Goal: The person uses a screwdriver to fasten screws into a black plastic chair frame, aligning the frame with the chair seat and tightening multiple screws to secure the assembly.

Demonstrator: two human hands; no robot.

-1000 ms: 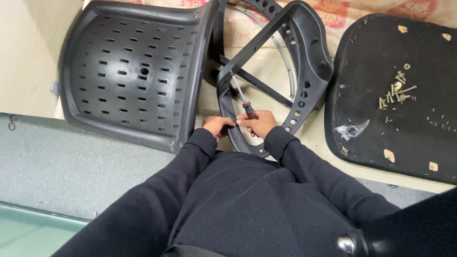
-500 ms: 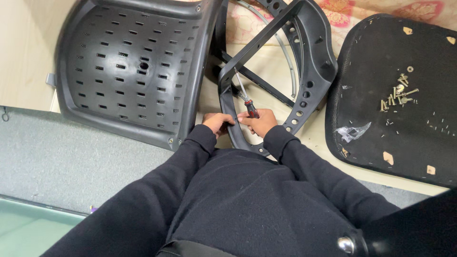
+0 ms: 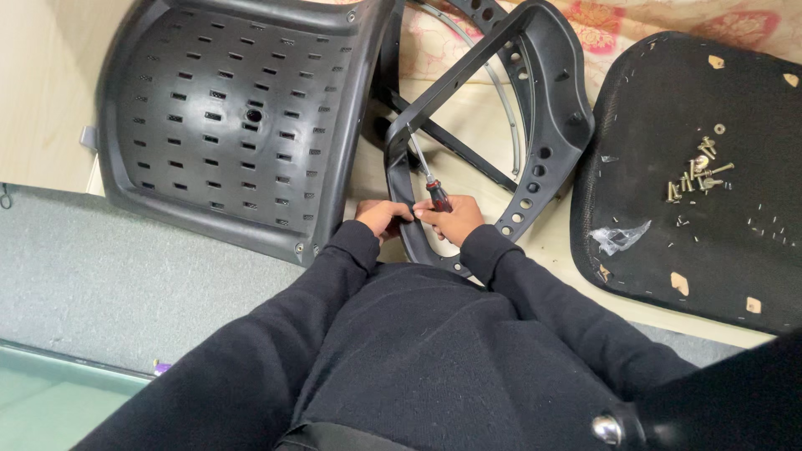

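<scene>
A person in black sleeves is working over a black plastic chair frame with a row of round holes along its curved side, the landmark of this scene. The left hand is closing its fingers around the near edge of the frame, and the right hand is gripping the red-and-black handle of a screwdriver just beside it; the two hands are sitting close together, almost touching, at the frame's near corner. The screwdriver's silver shaft is slanting up and away from the hand, lying along the frame's left bar, though its tip is too small to make out. Directly left of the frame, a black perforated plastic chair shell, pierced with rows of short slots and a round hole at its middle, is lying tilted with one edge leaning against the frame. Right of the frame, a black fabric-covered seat pad is lying flat, underside up, with a loose cluster of small silver screws resting on it and a scrap of clear plastic film nearer the frame. Behind the frame, a cloth with a red floral pattern is showing. Below and left of the frame, a grey carpeted surface is stretching toward the person's dark-clothed lap.
</scene>
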